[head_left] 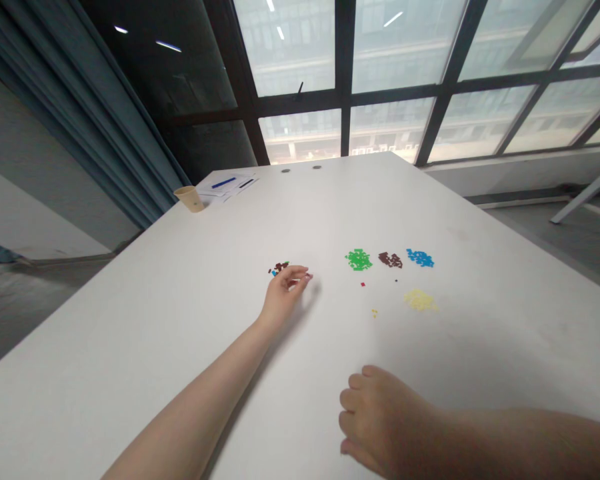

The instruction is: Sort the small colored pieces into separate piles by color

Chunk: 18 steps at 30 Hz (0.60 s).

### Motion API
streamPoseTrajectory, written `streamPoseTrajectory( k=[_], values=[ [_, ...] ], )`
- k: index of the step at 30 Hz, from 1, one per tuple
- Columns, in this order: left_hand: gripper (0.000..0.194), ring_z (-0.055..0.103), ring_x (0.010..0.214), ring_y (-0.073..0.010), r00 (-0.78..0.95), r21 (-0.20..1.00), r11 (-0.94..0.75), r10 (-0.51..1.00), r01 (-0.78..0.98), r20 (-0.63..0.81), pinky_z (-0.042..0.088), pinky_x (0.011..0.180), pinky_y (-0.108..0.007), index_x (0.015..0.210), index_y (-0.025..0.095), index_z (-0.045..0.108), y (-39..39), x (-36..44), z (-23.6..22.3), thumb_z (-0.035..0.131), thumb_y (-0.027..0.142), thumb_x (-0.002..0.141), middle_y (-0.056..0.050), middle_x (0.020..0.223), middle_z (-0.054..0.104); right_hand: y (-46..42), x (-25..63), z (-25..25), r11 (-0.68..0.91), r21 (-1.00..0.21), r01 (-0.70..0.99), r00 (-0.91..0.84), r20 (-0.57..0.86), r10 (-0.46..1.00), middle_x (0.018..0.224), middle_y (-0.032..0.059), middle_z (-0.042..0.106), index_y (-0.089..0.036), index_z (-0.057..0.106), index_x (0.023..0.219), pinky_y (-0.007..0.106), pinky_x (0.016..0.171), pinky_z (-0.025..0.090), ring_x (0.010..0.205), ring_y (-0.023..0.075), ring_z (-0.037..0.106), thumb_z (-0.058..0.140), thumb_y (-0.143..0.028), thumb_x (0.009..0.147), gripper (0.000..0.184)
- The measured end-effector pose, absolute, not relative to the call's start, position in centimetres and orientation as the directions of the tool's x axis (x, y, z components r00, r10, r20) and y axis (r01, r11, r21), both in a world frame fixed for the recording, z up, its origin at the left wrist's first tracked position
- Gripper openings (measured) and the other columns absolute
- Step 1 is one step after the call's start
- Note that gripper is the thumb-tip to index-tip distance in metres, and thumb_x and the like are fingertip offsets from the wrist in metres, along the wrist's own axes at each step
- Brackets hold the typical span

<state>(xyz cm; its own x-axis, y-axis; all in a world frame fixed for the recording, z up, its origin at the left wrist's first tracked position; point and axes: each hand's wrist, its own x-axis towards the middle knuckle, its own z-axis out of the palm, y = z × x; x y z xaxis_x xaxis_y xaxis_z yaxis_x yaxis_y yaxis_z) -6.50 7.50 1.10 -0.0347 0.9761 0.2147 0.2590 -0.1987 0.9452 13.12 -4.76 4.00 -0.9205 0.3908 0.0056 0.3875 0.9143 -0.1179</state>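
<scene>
My left hand (283, 295) is above the white table (190, 313), thumb and fingertips pinched together. Something tiny may be between them, but I cannot make it out. Just behind that hand lies a small mixed pile of dark brown, blue and green pieces (281, 267), partly covered by the fingers. Closer to me, my right hand (380, 417) is curled into a loose fist with its knuckles up, and no object shows in it. Beyond it are a single red piece (363, 285), a tiny dark piece (396, 281) and several small yellow pieces (375, 313).
Sorted piles of green pieces (359, 259), brown pieces (391, 260), blue pieces (421, 258) and pale yellow pieces (420, 300) lie to the right. A paper cup (190, 199) stands at the left edge by papers (230, 189) with a blue pen (223, 183). Windows are behind.
</scene>
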Motion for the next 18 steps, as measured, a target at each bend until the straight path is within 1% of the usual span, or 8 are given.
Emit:
streamPoseTrajectory(
  k=[1, 3, 5, 7, 10, 14, 16, 18],
  values=[
    [0.027, 0.062, 0.085, -0.0187, -0.025, 0.98, -0.15, 0.988, 0.132, 0.154, 0.044, 0.079, -0.033, 0.093, 0.017, 0.06, 7.0, -5.8, 1.3, 0.061, 0.033, 0.071, -0.005, 0.078, 0.067, -4.7, 13.1, 4.0, 0.915, -0.119, 0.386, -0.921, 0.002, 0.389, 0.062, 0.0003, 0.058, -0.018, 0.058, 0.066, 0.03, 0.052, 0.027, 0.059, 0.016, 0.048, 0.058, -0.039, 0.076, 0.023],
    [0.029, 0.063, 0.084, -0.0186, 0.015, 0.997, -0.057, 0.998, -0.058, 0.058, 0.045, 0.08, -0.033, 0.092, 0.016, 0.061, 6.1, -4.6, 1.6, 0.065, 0.032, 0.068, -0.005, 0.076, 0.068, -4.6, 13.1, 4.0, 0.917, -0.121, 0.38, -0.924, -0.009, 0.382, 0.062, 0.0004, 0.058, -0.018, 0.058, 0.066, 0.03, 0.052, 0.027, 0.059, 0.0161, 0.049, 0.057, -0.038, 0.076, 0.022],
    [0.026, 0.064, 0.081, -0.0188, 0.061, 0.985, 0.022, 0.998, -0.169, -0.012, 0.046, 0.081, -0.034, 0.084, 0.016, 0.064, 5.2, -3.7, 1.7, 0.068, 0.032, 0.064, -0.006, 0.076, 0.069, -4.5, 13.1, 4.0, 0.916, -0.14, 0.376, -0.926, -0.027, 0.376, 0.062, 0.0007, 0.058, -0.018, 0.059, 0.066, 0.03, 0.052, 0.027, 0.059, 0.0159, 0.049, 0.058, -0.039, 0.076, 0.023],
    [0.024, 0.065, 0.077, -0.0191, 0.104, 0.969, 0.077, 0.993, -0.233, -0.054, 0.047, 0.079, -0.034, 0.076, 0.015, 0.065, 4.4, -3.2, 1.6, 0.072, 0.031, 0.059, -0.006, 0.072, 0.069, -4.4, 13.0, 4.0, 0.911, -0.157, 0.381, -0.924, -0.047, 0.379, 0.062, 0.0011, 0.058, -0.017, 0.059, 0.066, 0.029, 0.052, 0.027, 0.059, 0.0157, 0.049, 0.059, -0.039, 0.075, 0.024],
    [0.023, 0.065, 0.071, -0.0178, 0.144, 0.952, 0.115, 0.987, -0.284, -0.076, 0.049, 0.076, -0.033, 0.07, 0.015, 0.065, 3.8, -2.9, 1.6, 0.075, 0.029, 0.055, -0.004, 0.067, 0.068, -4.3, 13.0, 4.0, 0.906, -0.168, 0.388, -0.922, -0.06, 0.384, 0.063, 0.0016, 0.059, -0.017, 0.06, 0.067, 0.029, 0.054, 0.028, 0.061, 0.0158, 0.05, 0.058, -0.038, 0.076, 0.023],
    [0.021, 0.064, 0.065, -0.0145, 0.19, 0.943, 0.139, 0.978, -0.302, -0.084, 0.048, 0.072, -0.029, 0.066, 0.015, 0.063, 3.5, -2.8, 1.7, 0.075, 0.029, 0.055, -0.003, 0.065, 0.068, -4.4, 13.0, 4.0, 0.91, -0.176, 0.376, -0.926, -0.072, 0.369, 0.064, 0.0018, 0.059, -0.017, 0.061, 0.068, 0.03, 0.054, 0.028, 0.062, 0.0166, 0.05, 0.057, -0.036, 0.077, 0.022],
    [0.022, 0.063, 0.064, -0.0143, 0.199, 0.953, 0.127, 0.977, -0.274, -0.074, 0.048, 0.07, -0.028, 0.065, 0.015, 0.063, 3.4, -2.7, 1.8, 0.074, 0.031, 0.056, -0.004, 0.065, 0.068, -4.4, 13.0, 4.1, 0.909, -0.179, 0.377, -0.926, -0.077, 0.369, 0.064, 0.0019, 0.059, -0.017, 0.061, 0.068, 0.03, 0.054, 0.028, 0.062, 0.0169, 0.051, 0.057, -0.036, 0.077, 0.021],
    [0.022, 0.063, 0.064, -0.0149, 0.193, 0.972, 0.101, 0.979, -0.21, -0.06, 0.048, 0.069, -0.029, 0.066, 0.015, 0.063, 3.2, -2.6, 2.0, 0.073, 0.033, 0.058, -0.004, 0.065, 0.068, -4.4, 13.0, 4.2, 0.905, -0.185, 0.384, -0.923, -0.079, 0.375, 0.064, 0.002, 0.059, -0.017, 0.06, 0.067, 0.03, 0.054, 0.028, 0.062, 0.0167, 0.051, 0.056, -0.036, 0.078, 0.022]
  ],
)
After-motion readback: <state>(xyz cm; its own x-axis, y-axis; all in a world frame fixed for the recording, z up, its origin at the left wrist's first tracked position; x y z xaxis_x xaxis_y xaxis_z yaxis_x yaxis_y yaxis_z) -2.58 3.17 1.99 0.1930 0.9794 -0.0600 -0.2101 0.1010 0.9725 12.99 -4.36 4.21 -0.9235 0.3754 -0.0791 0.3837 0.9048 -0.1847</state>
